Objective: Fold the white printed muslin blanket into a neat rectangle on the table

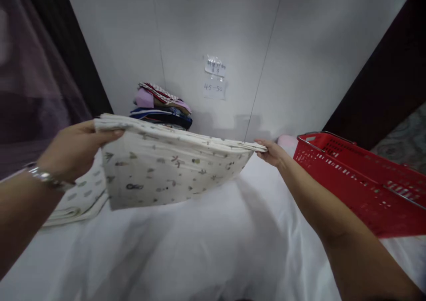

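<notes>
I hold a folded white cloth [166, 168] with small printed figures up above a white-covered surface [199, 239]. My left hand [75, 148], with a metal watch at the wrist, is closed on the cloth's left end. My right hand [271, 152] pinches its right end. The cloth hangs down in a fold between the two hands. Under my left hand, another folded cloth of the same print [80, 201] lies flat on the surface.
A stack of folded coloured clothes [161, 108] stands at the back against a white wall. Two paper notes [215, 77] are stuck on the wall. A red plastic basket [359, 181] sits on the right. A dark curtain [29, 70] hangs at the left.
</notes>
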Tool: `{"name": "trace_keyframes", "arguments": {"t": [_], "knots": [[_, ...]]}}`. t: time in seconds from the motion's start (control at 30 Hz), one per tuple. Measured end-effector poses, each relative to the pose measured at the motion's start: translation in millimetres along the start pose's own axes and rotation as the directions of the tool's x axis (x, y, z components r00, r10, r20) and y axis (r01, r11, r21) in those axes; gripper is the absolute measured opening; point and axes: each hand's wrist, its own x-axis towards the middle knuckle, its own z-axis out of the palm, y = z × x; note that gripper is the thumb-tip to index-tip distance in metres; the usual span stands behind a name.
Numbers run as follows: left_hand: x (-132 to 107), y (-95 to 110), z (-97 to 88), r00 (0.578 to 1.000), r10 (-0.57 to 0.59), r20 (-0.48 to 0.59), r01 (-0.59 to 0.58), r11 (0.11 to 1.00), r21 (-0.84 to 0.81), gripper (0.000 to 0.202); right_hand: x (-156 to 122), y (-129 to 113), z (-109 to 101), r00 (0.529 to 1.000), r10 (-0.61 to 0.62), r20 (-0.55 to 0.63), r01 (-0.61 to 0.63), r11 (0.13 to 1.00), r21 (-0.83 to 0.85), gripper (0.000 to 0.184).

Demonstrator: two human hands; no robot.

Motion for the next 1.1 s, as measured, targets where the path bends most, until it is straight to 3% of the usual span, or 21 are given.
{"name": "trace_keyframes", "arguments": {"t": [0.13,0.23,0.3,0.4,0.5,0.57,0.63,0.7,0.77,0.9,1.0,1.1], "knots": [[52.9,22.6,19.5,0.995,0.009,-0.103,-0.031,0.976,-0.216,0.045,32.8,-40.9,31.5,0.978,-0.195,-0.068,0.199,0.978,0.061,0.014],[70.2,21.8,16.0,0.997,0.068,-0.041,-0.076,0.966,-0.248,0.049,37.6,-58.8,42.3,0.926,-0.372,-0.067,0.376,0.925,0.061,0.019],[67.5,10.3,8.6,0.993,0.109,0.039,-0.097,0.968,-0.233,0.055,31.8,-55.3,38.8,0.908,-0.416,-0.051,0.418,0.908,0.031,0.021],[43.4,-29.9,-3.5,0.984,0.106,0.141,-0.101,0.994,-0.045,0.060,14.4,-17.2,18.8,0.929,-0.367,-0.044,0.367,0.930,-0.025,0.024],[-2.5,-93.1,-10.3,0.974,0.006,0.226,-0.068,0.962,0.265,0.058,-11.3,55.5,-11.9,0.975,-0.213,-0.063,0.205,0.972,-0.115,0.028],[-41.3,-137.7,-11.0,0.952,-0.057,0.301,-0.065,0.923,0.380,0.056,-31.8,109.1,-32.6,0.994,-0.049,-0.097,0.031,0.983,-0.180,0.030],[-79.0,-175.4,-10.0,0.923,-0.081,0.376,-0.099,0.895,0.436,0.049,-50.7,153.0,-49.2,0.982,0.103,-0.156,-0.136,0.967,-0.215,0.027],[-107.6,-201.8,-8.5,0.905,-0.056,0.421,-0.140,0.897,0.420,0.040,-63.0,179.1,-59.0,0.971,0.166,-0.172,-0.202,0.956,-0.215,0.026],[-122.8,-216.5,-7.6,0.908,0.011,0.419,-0.201,0.888,0.413,0.033,-67.6,186.8,-62.2,0.970,0.177,-0.168,-0.213,0.950,-0.227,0.025],[-125.2,-223.5,-9.4,0.884,0.087,0.460,-0.326,0.820,0.471,0.030,-66.7,172.9,-57.7,0.960,0.227,-0.162,-0.268,0.912,-0.311,0.029],[-125.4,-220.8,-13.9,0.835,0.052,0.547,-0.385,0.766,0.514,0.040,-70.4,161.9,-56.1,0.962,0.219,-0.161,-0.267,0.876,-0.402,0.051],[-132.1,-216.2,-18.0,0.814,0.012,0.580,-0.397,0.742,0.541,0.050,-77.2,158.2,-60.3,0.969,0.168,-0.180,-0.241,0.795,-0.556,0.071]]}}
